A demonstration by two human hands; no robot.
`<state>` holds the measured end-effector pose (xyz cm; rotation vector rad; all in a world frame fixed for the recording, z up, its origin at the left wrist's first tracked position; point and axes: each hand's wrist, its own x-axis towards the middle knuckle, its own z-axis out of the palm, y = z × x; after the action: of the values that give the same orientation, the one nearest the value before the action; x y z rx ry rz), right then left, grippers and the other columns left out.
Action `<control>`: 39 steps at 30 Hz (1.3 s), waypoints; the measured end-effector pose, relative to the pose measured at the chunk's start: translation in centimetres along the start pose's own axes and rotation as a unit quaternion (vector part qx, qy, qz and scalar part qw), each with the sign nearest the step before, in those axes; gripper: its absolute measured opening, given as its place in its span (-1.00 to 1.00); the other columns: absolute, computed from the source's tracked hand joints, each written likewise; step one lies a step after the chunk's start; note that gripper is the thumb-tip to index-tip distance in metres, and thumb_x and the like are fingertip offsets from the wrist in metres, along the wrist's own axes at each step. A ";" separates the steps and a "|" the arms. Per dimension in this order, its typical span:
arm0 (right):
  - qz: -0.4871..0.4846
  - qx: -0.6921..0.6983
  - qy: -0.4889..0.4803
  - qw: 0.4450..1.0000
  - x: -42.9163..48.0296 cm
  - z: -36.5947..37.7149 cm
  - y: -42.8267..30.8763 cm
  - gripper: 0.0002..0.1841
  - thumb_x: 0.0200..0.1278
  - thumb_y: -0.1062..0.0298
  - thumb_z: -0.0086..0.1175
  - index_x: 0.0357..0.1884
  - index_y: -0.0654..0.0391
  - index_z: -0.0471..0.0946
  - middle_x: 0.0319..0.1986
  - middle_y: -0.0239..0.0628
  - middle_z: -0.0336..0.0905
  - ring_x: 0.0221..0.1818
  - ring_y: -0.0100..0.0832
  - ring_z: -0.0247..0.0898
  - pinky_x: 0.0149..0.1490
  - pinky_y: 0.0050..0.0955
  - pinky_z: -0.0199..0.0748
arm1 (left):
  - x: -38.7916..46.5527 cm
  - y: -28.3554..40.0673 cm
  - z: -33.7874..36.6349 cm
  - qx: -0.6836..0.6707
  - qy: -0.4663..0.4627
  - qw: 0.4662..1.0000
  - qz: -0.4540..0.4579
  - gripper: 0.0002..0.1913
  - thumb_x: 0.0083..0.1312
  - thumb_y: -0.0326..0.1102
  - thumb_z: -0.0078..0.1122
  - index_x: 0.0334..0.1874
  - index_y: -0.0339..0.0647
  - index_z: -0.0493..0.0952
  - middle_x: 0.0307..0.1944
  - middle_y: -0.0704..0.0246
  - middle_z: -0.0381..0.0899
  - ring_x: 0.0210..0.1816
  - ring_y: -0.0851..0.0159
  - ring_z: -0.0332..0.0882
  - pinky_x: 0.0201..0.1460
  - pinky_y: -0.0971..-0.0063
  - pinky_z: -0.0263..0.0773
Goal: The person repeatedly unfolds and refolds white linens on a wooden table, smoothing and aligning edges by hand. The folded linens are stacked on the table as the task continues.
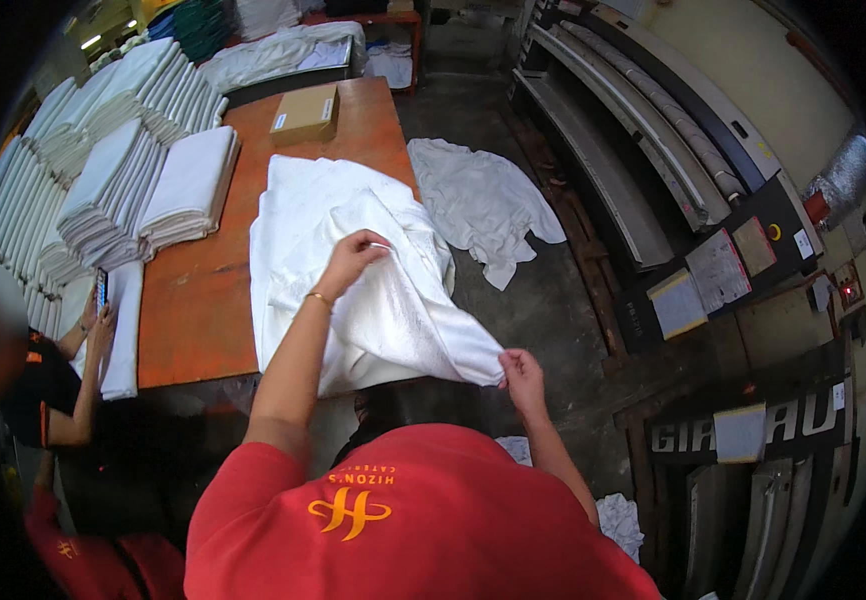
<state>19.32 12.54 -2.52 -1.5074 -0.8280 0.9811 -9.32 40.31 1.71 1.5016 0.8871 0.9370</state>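
A large white cloth [403, 315] with a faint sheen lies in loose folds over the front right part of an orange-brown wooden table [193, 322]. My left hand [358, 255] pinches a raised edge of it near the middle of the heap. Off the table's front right corner, my right hand [523, 377] grips another end between thumb and fingers. Between the two hands the fabric is drawn into a slanting fold. Beneath it, further layers of white cloth [302, 202] spread over the tabletop.
Stacks of folded white cloths [189, 180] fill the table's left side. A cardboard box [305, 112] sits at the far end. A crumpled white cloth [485, 202] lies on the floor. Ironing machines [628, 142] line the right. At left, a person holds a phone [101, 289].
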 end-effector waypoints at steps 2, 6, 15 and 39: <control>-0.002 0.022 -0.005 1.000 1.3 -0.4 -1.2 -0.82 0.42 0.30 0.12 -0.14 0.22 0.55 -0.44 -0.42 0.53 -0.52 -0.63 0.36 -0.45 -0.62 0.35 | -3.6 2.1 -2.4 0.004 0.036 0.999 -0.007 -0.88 0.22 -0.48 0.32 -0.20 -0.24 0.66 -0.28 0.45 0.64 -0.27 0.51 0.50 -0.13 0.65 0.44; -0.020 0.021 -0.070 0.997 3.0 0.2 -2.1 -0.81 0.42 0.29 0.11 -0.13 0.21 0.54 -0.38 -0.43 0.54 -0.44 -0.65 0.39 -0.42 -0.63 0.36 | -10.8 4.4 -5.9 0.048 0.080 0.996 0.012 -0.87 0.21 -0.49 0.32 -0.21 -0.27 0.64 -0.29 0.44 0.65 -0.25 0.49 0.53 -0.12 0.62 0.46; -0.263 -0.353 -0.256 0.860 -3.0 3.5 2.1 -0.79 0.11 0.38 0.35 -0.24 0.17 0.59 -0.35 -0.25 0.50 -0.36 -0.34 0.48 -0.25 -0.39 0.46 | -24.3 2.2 -8.5 -0.019 0.161 0.986 -0.035 -0.91 0.26 -0.46 0.30 -0.27 -0.25 0.55 -0.33 0.47 0.60 -0.24 0.50 0.52 -0.10 0.61 0.43; -0.085 -0.270 -0.031 0.958 -29.0 8.6 5.3 -0.81 0.41 0.34 -0.01 -0.10 0.26 0.48 0.00 -0.02 0.48 0.08 -0.07 0.43 0.18 -0.25 0.36 | -29.2 4.5 -9.3 0.057 0.071 0.994 0.056 -0.88 0.29 -0.53 0.12 -0.20 -0.23 0.63 -0.24 0.38 0.58 -0.16 0.40 0.50 -0.04 0.56 0.39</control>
<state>-0.52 -10.85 -4.07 -1.8294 -1.3249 0.7045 -29.51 16.93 4.35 1.6112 0.9808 1.1017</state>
